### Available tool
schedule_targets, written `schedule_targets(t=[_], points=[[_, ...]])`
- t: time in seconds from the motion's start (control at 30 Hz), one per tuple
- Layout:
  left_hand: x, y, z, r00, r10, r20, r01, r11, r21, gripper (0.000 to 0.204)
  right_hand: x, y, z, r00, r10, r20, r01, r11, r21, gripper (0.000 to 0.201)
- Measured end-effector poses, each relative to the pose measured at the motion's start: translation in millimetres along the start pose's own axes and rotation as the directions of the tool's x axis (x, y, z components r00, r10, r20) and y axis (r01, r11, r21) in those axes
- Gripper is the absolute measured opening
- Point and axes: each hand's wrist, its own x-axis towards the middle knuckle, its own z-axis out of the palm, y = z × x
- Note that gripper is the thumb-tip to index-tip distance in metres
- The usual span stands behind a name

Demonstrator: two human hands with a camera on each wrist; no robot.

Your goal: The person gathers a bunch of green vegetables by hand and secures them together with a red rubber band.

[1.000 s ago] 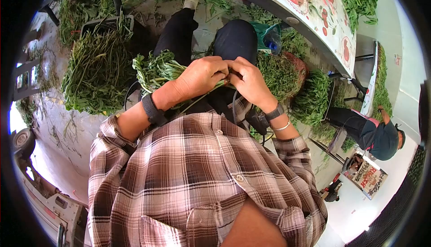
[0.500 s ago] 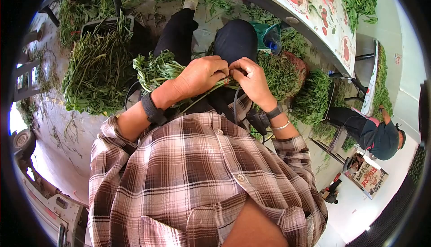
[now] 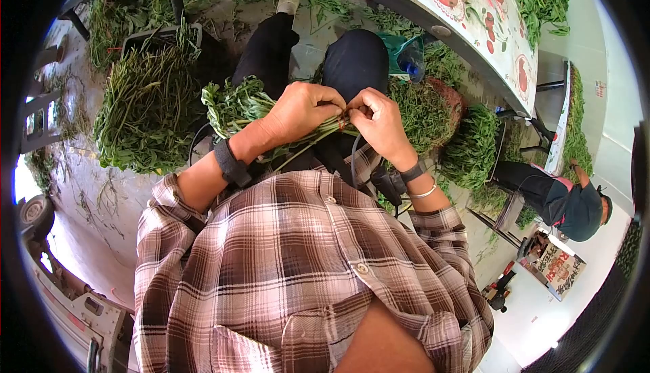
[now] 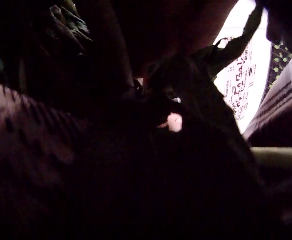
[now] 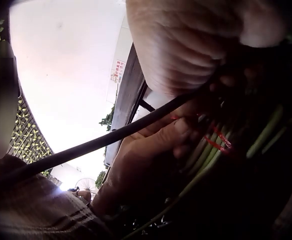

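Observation:
A bunch of leafy green stems (image 3: 237,105) lies across the person's lap, leaves to the left and cut stems to the right. A red tie (image 5: 218,141) runs round the stems in the right wrist view. The left hand (image 3: 301,110) pinches the tie between thumb and fingers just above the stems. Close against its fingertips, the right hand (image 3: 379,121) pinches the tie too, fingers curled. Thumb and fingers of the left hand also show in the right wrist view. The left wrist view is mostly dark.
A heaped crate of greens (image 3: 145,105) stands at the left. More greens (image 3: 420,112) lie to the right, beside a green bag (image 3: 406,54). A table with a patterned cloth (image 3: 474,14) is ahead. Another person (image 3: 569,203) works at the far right.
The hands were together over the tie, then drew slightly apart and uncovered it. Now the left fingers have straightened somewhat and the fingertips meet again above the stems.

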Motion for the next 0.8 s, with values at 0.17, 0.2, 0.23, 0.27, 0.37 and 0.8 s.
schedule_targets(t=[0.17,0.2,0.23,0.27,0.37,0.8], points=[[1.2,0.0,0.5,1.000,-0.003,-0.006,0.003,1.000,0.012,0.013,-1.1,1.2,1.4,1.000,-0.016,-0.014,0.015,0.999,-0.039,0.005],[1.5,0.6,0.6,1.000,0.015,-0.006,-0.014,0.999,0.035,0.013,-1.5,0.8,1.8,1.000,-0.016,-0.014,0.015,0.999,-0.038,0.005],[1.8,0.9,0.7,0.999,0.032,-0.005,-0.031,0.998,0.059,0.013,-1.8,0.3,2.3,0.999,-0.026,-0.020,0.025,0.999,-0.043,0.005],[2.1,0.8,1.1,0.999,0.032,-0.004,-0.031,0.998,0.059,0.013,-2.3,-0.3,2.7,0.999,-0.036,-0.025,0.035,0.998,-0.048,0.004],[3.5,-0.5,1.9,1.000,0.009,0.002,-0.009,0.997,0.075,0.013,-4.0,-6.6,2.2,1.000,-0.029,-0.003,0.029,0.999,-0.030,0.005],[4.9,-1.8,-1.3,0.997,-0.074,0.031,0.075,0.997,-0.022,0.014,-5.2,-14.3,-1.2,0.990,-0.002,0.138,-0.015,0.992,0.125,0.008]])
